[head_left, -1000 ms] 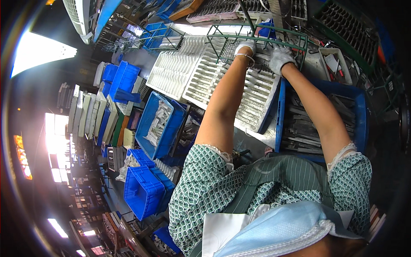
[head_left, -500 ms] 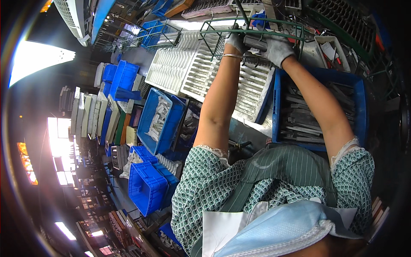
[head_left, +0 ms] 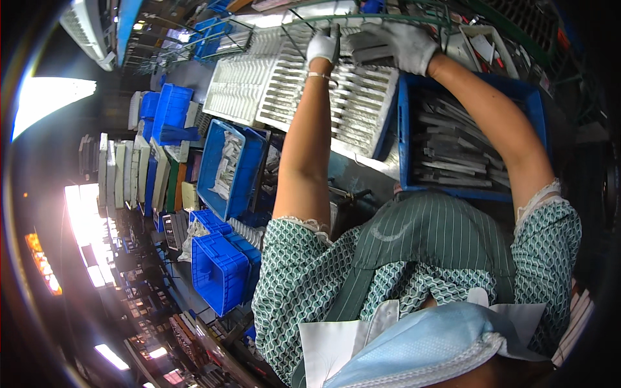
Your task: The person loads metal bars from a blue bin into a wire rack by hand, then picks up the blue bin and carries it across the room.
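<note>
Both my hands wear whitish work gloves at the far end of my reach. My right hand [head_left: 414,48] is closed on a few flat dark grey bars [head_left: 372,46] that point to the left. My left hand [head_left: 323,46] is beside them, over the slotted white tray [head_left: 304,87], its fingers closed near a narrow dark upright shape; what they hold, if anything, I cannot make out. A green wire rack [head_left: 404,18] stands just beyond both hands, partly cut off by the top edge. Below my right forearm is a blue crate [head_left: 404,139] with many dark bars.
Another slotted white tray [head_left: 236,87] adjoins on the left. Blue bins [head_left: 220,275] and a blue crate of pale pieces [head_left: 210,168] stand to my left, beside upright panels [head_left: 126,171]. A pale tray with red-handled tools [head_left: 511,55] lies at the far right.
My left hand has come away from the bars to the left, leaving them in my right hand. The whole view has shifted slightly, with the rack now higher in the picture.
</note>
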